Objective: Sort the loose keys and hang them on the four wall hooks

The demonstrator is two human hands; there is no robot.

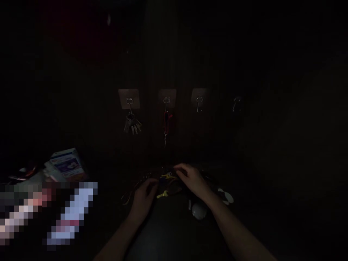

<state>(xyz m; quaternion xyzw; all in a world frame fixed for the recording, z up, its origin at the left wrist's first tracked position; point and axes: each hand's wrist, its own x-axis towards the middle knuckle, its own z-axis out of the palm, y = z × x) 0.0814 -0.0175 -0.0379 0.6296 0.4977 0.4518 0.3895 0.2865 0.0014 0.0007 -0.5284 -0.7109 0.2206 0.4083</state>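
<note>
The room around me is very dark. On the far wall (pixel 244 54) I see a row of four hooks (pixel 129 100). A bunch of keys (pixel 132 124) hangs on the leftmost hook and a red tag (pixel 166 121) on the next. At near left, a white box (pixel 66 164) lies on the dark table (pixel 168 235).

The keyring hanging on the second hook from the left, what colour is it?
The keyring is red, in the head view.
</note>
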